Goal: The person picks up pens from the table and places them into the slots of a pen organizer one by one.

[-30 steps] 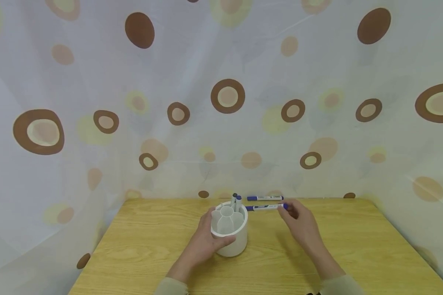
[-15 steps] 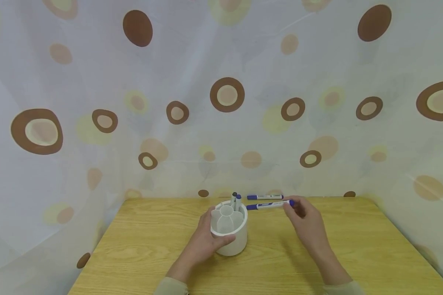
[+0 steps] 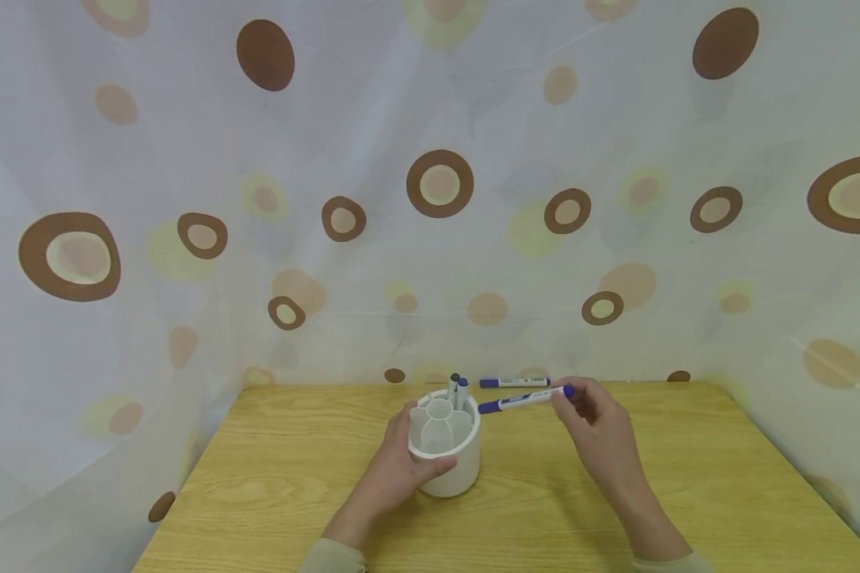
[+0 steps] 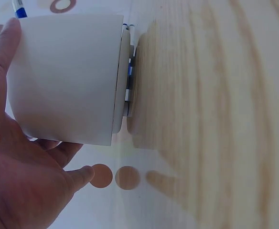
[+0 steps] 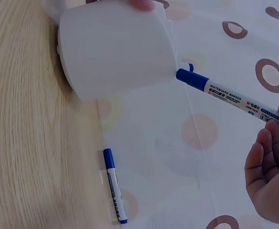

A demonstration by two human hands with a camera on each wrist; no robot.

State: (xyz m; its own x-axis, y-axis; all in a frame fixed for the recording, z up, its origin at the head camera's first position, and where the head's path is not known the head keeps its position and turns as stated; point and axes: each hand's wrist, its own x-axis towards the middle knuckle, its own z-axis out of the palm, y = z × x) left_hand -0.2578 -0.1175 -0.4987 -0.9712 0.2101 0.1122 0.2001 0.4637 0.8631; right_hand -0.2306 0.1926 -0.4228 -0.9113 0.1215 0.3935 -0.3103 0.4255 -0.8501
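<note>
Probably light and stiff, the blue-capped marker [image 3: 525, 400] should handle easily, though its smooth round barrel could roll or slip between fingertips. It sits in the lower part of the head view, right of centre, slightly tilted with its capped end lower, just beside the white holder [image 3: 460, 471]; whether they touch I cannot tell. The right hand [image 3: 605, 439] has its grip pinching the marker by the blue end away from the holder, a sensible place, since most of the barrel stays free. The left hand [image 3: 394, 476] has its grip wrapped around the holder's left side, thumb across the front. That holder looks rigid, likely plastic, and is best steadied low on its outer wall, below the thin dividers. Another marker [image 3: 516, 383] lies at the tabletop's [image 3: 294, 469] far edge.
</note>
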